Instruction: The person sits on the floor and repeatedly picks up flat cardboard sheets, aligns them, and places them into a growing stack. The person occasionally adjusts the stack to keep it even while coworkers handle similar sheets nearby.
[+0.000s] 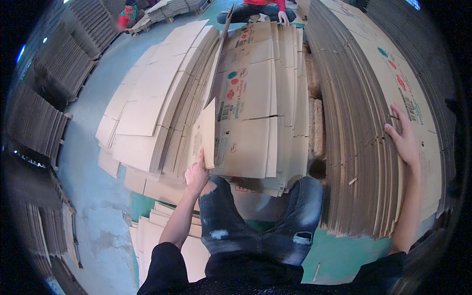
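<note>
One cardboard sheet [209, 132] is tilting up on edge between a plain pile [142, 108] and a printed pile [246, 147], its near end lying directly at the left hand [196, 178]. The index fingertip of that hand is touching the sheet's lower part while the other fingers are curling under; whether this grip is grasping the edge or only pressing it, one cannot tell. The right hand [407, 141] is lying well apart from the sheet, its grip released, the fingers spreading over a brown stack [354, 128].

Counted, two bare hands, one raised sheet and two knees in torn jeans [216, 216] are showing; the layers in the piles are overlapping too closely for counting. Two other people are appearing: a seated co-worker [265, 10] beyond the printed pile, one hand hanging near its far end, and a second person [129, 17] at upper left.

The printed pile is bearing green and red emblems, black lettering and a barcode; the brown stack's top face is carrying similar marks. Farther out, dark stacks [42, 118] are lining the blue floor [93, 196].
</note>
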Demonstrator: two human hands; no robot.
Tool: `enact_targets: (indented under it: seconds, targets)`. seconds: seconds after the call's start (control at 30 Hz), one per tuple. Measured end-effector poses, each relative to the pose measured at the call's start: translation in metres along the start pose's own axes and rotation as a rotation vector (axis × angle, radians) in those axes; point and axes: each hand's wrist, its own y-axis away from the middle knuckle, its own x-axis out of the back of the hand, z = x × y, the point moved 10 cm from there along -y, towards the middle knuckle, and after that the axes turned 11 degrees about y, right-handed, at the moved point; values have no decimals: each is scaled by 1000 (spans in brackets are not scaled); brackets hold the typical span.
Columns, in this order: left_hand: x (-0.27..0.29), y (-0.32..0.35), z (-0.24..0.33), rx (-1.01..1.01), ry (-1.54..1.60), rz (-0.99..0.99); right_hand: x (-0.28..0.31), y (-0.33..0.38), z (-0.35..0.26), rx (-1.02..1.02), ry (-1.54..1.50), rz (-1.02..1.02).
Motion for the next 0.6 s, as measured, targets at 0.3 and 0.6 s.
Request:
enact_targets:
  seconds: [0.3, 0.6]
  targets:
    - [-23, -12, 14, -359, -8, 143, -11, -41, -82, -19, 951, -417]
    - [-11, -3, 13, -248, 79, 218, -307, 2, -122, -549, -87, -138]
